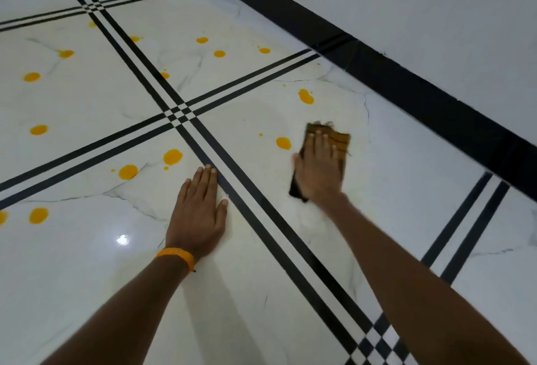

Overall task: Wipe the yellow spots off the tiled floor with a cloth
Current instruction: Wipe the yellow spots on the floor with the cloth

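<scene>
Your right hand lies flat on the brown cloth, fingers straight and close together, pressing it to the tiled floor. The cloth's far edge pokes out past your fingertips. One yellow spot sits just left of the cloth; a larger yellow blot lies beyond it, apart. Your left hand rests palm-down with straight fingers, holding nothing, its fingertips touching the black double stripe and an orange wristband on the wrist.
</scene>
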A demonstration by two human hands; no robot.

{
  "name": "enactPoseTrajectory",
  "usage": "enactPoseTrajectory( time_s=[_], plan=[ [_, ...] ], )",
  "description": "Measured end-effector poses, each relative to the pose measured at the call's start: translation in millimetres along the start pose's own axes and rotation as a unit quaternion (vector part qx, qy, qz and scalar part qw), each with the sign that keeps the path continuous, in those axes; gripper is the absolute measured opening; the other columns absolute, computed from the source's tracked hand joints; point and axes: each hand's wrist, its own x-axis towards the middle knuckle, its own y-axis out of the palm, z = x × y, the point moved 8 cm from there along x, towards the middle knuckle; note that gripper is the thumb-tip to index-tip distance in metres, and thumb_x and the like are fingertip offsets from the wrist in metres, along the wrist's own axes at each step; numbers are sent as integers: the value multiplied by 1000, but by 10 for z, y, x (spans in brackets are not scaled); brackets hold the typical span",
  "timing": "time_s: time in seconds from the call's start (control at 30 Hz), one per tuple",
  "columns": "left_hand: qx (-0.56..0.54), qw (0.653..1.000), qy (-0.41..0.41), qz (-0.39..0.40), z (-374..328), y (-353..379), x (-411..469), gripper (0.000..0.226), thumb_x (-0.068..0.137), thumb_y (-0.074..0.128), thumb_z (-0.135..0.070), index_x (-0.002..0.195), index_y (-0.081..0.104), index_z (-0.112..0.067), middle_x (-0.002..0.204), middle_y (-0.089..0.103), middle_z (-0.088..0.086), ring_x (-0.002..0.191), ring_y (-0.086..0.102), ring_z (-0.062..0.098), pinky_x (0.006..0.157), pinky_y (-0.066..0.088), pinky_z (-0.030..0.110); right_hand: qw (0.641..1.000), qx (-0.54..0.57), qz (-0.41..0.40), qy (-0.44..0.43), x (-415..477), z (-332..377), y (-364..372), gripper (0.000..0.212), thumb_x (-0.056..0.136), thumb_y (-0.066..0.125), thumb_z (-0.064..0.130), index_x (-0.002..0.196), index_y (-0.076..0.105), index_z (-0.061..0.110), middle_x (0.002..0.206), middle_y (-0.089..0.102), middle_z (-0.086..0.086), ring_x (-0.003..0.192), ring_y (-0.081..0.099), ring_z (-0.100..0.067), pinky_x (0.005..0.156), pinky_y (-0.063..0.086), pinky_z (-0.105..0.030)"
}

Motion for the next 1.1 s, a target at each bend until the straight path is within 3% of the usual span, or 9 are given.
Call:
enactPoseTrajectory(
  time_s=[0.1,0.23,0.33,0.5,0.63,0.73,0.93,1.0,1.1],
  plan=[
    [0,1000,-3,-2,-2,-2,-2,70,98,15,-46,158,11,-10,166,9,7,153,5,18,125,8,40,980,7,59,-190,-689,277,122,66,104,13,44,161,20,11,168,18,-7,156,14,-23,126,13,-45],
    [4,1000,-6,-4,-13,-6,2,68,99,17,-44,158,11,-10,166,10,6,153,5,18,125,8,40,997,-17,7,-78,-388,-508,-29,68,101,12,43,159,28,11,166,26,-8,153,25,-27,123,18,-49],
    [-11,1000,-12,1,5,1,-11,67,99,16,-43,158,10,-12,166,9,5,153,5,16,125,9,39,1000,4,11,12,257,-263,-8,70,101,10,45,159,25,9,166,26,-10,154,22,-28,124,14,-50],
    [-16,1000,-19,-1,-19,-30,2,65,101,19,-42,158,12,-13,166,11,4,153,5,15,125,6,36,961,9,57,-270,-686,665,128,63,104,14,42,161,21,16,168,20,1,156,12,-19,127,11,-45],
    [-4,1000,-30,4,-22,-29,-18,64,101,19,-40,158,13,-11,166,11,5,153,4,15,125,4,34,983,10,34,-178,-336,100,22,64,103,15,41,161,24,16,168,22,-1,155,18,-23,126,13,-47],
    [-12,999,-34,9,-3,-26,-13,65,101,17,-42,158,10,-12,166,7,4,153,1,14,125,5,36,987,9,25,-156,287,462,53,70,99,9,43,160,26,13,166,27,-6,154,24,-28,123,15,-50],
    [-24,998,-49,23,9,-42,-1,68,99,13,-46,158,5,-13,166,1,2,153,-4,12,125,-2,35,927,-10,69,-368,-598,1043,155,61,105,20,40,162,17,19,170,14,0,157,9,-20,127,8,-44],
    [-25,998,-51,30,5,-47,-2,68,99,12,-46,158,4,-13,166,0,2,153,-5,13,124,-3,34,934,-1,63,-353,-582,592,97,60,104,23,38,162,20,19,169,18,1,157,13,-21,126,13,-47],
    [-22,998,-49,30,25,-22,6,68,99,12,-46,158,3,-13,166,-2,2,153,-6,14,124,-3,35,980,1,34,-196,203,183,22,67,101,15,43,159,29,13,165,29,-6,153,25,-28,123,21,-53]
  ],
)
